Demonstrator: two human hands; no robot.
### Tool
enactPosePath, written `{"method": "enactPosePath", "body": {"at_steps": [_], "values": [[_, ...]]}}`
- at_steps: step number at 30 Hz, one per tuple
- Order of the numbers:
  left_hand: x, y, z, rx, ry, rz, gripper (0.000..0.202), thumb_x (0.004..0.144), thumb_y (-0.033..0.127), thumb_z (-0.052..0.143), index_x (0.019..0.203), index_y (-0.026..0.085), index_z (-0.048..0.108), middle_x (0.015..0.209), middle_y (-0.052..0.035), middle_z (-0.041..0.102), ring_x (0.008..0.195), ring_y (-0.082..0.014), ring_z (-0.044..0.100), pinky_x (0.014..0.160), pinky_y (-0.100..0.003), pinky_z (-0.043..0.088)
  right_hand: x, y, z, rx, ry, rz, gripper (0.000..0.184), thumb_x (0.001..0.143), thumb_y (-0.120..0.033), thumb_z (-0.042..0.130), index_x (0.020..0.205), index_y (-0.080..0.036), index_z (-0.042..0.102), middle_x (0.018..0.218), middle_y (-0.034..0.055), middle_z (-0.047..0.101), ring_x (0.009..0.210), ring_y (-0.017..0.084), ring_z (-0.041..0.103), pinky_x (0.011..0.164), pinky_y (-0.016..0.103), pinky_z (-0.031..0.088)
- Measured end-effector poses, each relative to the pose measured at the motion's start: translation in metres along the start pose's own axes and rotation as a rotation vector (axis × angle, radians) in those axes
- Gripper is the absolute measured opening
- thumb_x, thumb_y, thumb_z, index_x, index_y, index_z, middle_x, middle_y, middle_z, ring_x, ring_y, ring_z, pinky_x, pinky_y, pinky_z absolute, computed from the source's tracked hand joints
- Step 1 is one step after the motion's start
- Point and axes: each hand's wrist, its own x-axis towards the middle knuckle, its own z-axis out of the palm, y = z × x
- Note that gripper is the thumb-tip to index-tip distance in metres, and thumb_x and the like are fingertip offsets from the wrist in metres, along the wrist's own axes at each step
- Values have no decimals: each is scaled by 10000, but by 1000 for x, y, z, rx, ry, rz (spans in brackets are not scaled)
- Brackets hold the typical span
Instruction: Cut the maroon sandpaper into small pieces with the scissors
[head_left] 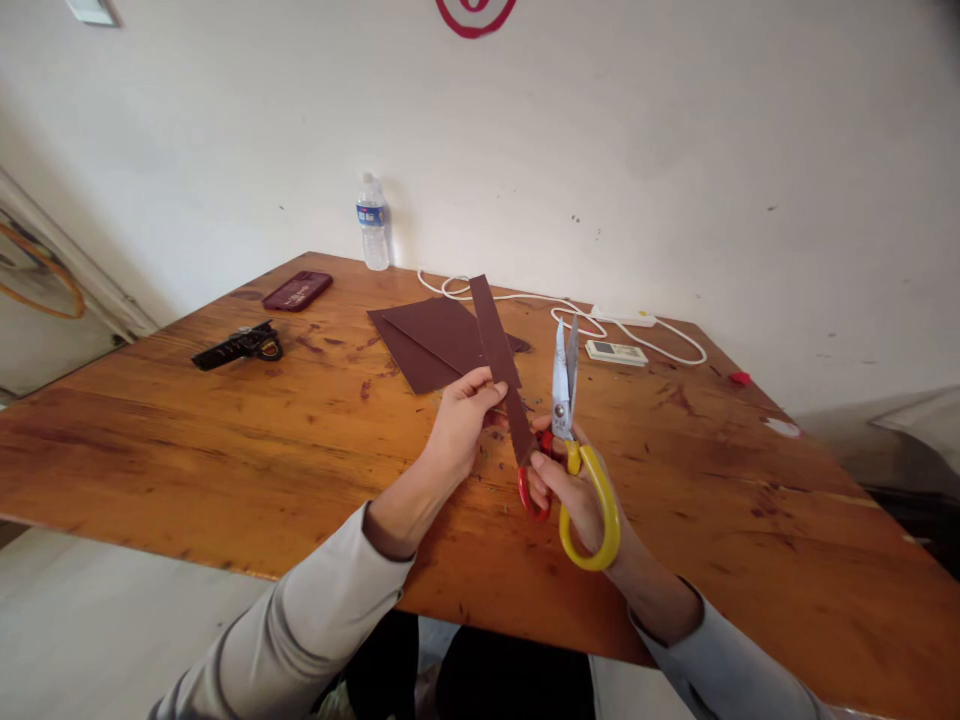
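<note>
Both grips are closed on something. The left hand (461,420) pinches a long brown paper strip (495,340) near its middle, thumb on top and fingers under it. The right hand (574,490) has its fingers through the yellow and red handles of big scissors (568,385) and holds them. The blades point up toward 12 o'clock and are open just a little. The strip stands up off the table (187,430) and leans toward 11 o'clock. Its low end is right by the right thumb and the red handle. The strip is just beside the blades, at their 9 o'clock side, not between them.

More brown paper sheets (427,345) lie flat on the table behind the left hand, at 11 o'clock. A water bottle (373,222) stands far back at 11 o'clock, by the wall. A dark red phone (298,290) and a black tool (238,346) lie at 10 o'clock. A white cable (525,298) runs along the back at 12 o'clock to a power strip (622,318) at 1 o'clock.
</note>
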Motion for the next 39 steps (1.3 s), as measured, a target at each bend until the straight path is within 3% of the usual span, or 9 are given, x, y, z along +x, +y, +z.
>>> {"method": "enactPosePath", "body": {"at_steps": [7,21,27,39], "values": [[1,-1,1,-23,30,-8,116,669,214,722,768,158,696,691,9,623,585,-90,515,545,-215,391,-3,-6,0,-47,-26,14,233,885,-340,620,1040,-245,473,484,-139,457,362,93,391,383,212,370],[-1,-13,1,66,-34,-62,155,692,265,720,815,172,719,637,21,554,539,-86,418,551,-235,335,-11,5,0,-8,-47,7,274,888,-342,628,1096,-233,488,501,-140,441,350,69,366,360,175,357],[1,-6,1,21,43,37,180,687,272,723,839,176,717,652,29,547,563,-86,428,557,-228,345,-6,5,1,20,-49,7,174,918,-341,592,998,-243,473,433,-161,406,316,57,317,337,151,337],[1,-13,-1,100,31,57,121,720,256,704,812,177,702,707,16,572,601,-94,458,566,-234,366,-7,5,-1,17,-70,2,194,920,-293,627,1044,-241,487,473,-151,437,338,62,366,359,159,373]]}}
